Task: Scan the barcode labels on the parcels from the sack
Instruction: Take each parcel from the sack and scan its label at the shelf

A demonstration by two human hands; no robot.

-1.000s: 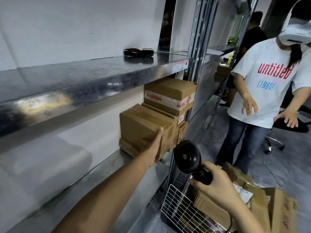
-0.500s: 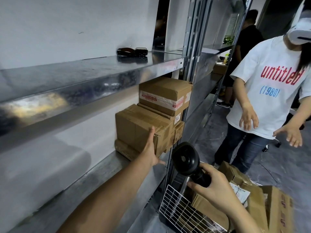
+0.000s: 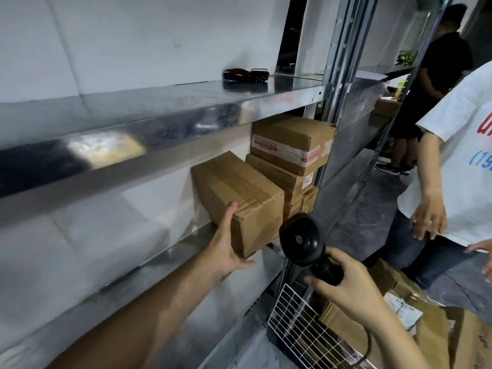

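A plain cardboard box (image 3: 239,193) sits on the lower metal shelf (image 3: 149,265), its near corner over the shelf's front edge. My left hand (image 3: 227,249) lies against its lower left side with fingers straight and the thumb spread under the corner. A stack of taped, labelled boxes (image 3: 290,145) stands just right of it. My right hand (image 3: 348,288) grips the handle of a black barcode scanner (image 3: 302,239), held below and to the right of the box. More labelled parcels (image 3: 402,307) lie at the lower right.
A white wire basket (image 3: 290,323) is below the scanner. The upper shelf (image 3: 186,102) carries a dark object (image 3: 246,74). A person in a white T-shirt (image 3: 466,155) stands close on the right with hands out; another person in black (image 3: 439,62) stands behind.
My left hand slid from the box's front face to its lower left corner, and the box sits a little left of the stack. The person in white has come closer.
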